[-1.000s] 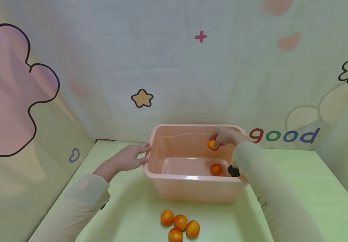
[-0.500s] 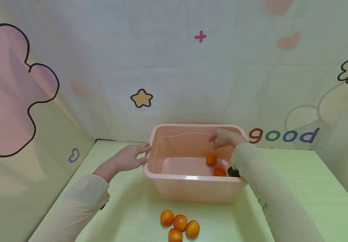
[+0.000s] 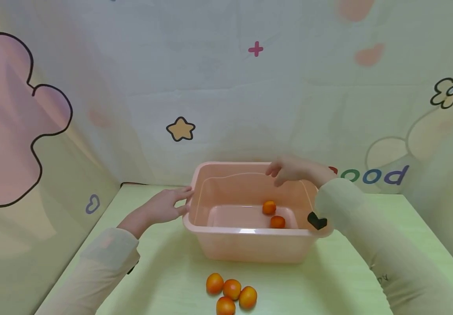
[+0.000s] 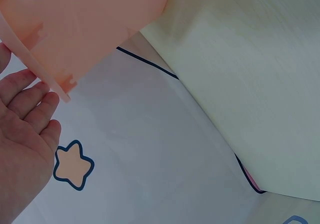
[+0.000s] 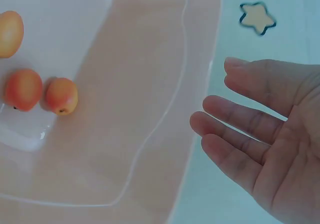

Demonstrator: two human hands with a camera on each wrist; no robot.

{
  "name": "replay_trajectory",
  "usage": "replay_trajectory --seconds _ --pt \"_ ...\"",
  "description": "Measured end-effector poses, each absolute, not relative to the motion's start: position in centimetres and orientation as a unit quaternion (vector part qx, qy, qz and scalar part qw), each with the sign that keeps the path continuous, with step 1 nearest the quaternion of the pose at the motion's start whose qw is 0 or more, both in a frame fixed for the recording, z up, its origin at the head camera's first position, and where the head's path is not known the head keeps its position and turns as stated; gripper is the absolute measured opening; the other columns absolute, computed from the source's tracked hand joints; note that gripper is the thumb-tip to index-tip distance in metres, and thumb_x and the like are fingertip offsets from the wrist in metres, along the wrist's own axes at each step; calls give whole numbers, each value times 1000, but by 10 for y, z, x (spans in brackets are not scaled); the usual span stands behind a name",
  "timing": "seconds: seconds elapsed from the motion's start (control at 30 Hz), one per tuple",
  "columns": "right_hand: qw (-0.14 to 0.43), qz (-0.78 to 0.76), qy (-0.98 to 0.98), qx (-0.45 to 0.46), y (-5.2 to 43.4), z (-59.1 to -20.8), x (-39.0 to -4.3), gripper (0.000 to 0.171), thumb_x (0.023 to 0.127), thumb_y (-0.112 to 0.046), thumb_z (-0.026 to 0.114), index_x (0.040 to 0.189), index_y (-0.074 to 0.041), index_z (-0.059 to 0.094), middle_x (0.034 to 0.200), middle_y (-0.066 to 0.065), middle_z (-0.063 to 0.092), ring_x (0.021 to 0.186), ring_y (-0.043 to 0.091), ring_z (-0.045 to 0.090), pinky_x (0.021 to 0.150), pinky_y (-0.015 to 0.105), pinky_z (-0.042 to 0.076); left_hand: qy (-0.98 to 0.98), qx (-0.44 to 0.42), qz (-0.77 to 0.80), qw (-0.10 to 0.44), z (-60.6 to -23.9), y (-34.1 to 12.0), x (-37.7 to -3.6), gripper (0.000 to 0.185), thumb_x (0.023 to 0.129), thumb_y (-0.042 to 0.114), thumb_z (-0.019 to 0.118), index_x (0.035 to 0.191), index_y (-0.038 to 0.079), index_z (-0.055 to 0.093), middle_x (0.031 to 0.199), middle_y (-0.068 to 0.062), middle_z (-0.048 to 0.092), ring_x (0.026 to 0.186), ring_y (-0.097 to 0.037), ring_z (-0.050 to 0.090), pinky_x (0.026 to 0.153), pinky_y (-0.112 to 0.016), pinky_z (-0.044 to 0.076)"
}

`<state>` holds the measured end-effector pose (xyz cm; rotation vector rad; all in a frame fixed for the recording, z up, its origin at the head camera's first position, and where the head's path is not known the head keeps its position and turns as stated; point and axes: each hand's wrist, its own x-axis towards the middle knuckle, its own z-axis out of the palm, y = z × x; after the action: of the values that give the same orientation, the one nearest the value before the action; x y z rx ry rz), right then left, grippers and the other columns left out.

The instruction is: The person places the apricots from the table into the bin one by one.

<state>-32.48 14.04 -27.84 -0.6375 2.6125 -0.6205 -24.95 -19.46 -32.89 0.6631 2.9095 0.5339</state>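
Head view: right hand hovers mid-frame above tub, fingers loose, holding nothing. Left hand, fingers straight, braces tub's rim. Two oranges inside.

Four oranges clustered on the green table (cartoon-printed backdrop behind).

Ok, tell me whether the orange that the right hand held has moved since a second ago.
Yes. It left the right hand and dropped to the basin floor, the orange now beside another.
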Motion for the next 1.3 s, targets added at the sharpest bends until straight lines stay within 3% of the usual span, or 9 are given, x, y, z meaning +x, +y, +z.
replay_trajectory --seconds 0.33,0.57,1.0,1.3 --pt "176 -193 915 -307 135 -267 -278 35 79 -11 62 114 -14 60 112 5 60 94 20 56 77 30 52 958 208 186 62 -328 -194 -249 51 89 29 49 135 10 36 142 -11 32 127 -33 34 100 -53 30" --pt "166 -197 890 -377 131 -278 -250 32 76 -11 66 108 -10 63 94 -2 64 85 15 58 76 27 50 958 214 184 58 -329 -194 -248 50 89 27 49 134 8 37 141 -12 33 127 -33 34 101 -51 30" --pt "133 -230 829 -492 122 -290 -198 29 77 -4 61 106 -9 62 99 -1 63 85 10 57 70 19 50 957 212 189 64 -327 -194 -249 51 89 28 49 135 9 37 142 -11 32 128 -33 33 101 -52 30" --pt "246 -171 835 -461 111 -331 -177 30 76 -17 67 106 -21 63 94 -16 60 80 -2 52 74 17 46 956 208 197 68 -329 -194 -250 52 89 29 50 135 9 36 142 -10 32 127 -33 34 100 -51 31"
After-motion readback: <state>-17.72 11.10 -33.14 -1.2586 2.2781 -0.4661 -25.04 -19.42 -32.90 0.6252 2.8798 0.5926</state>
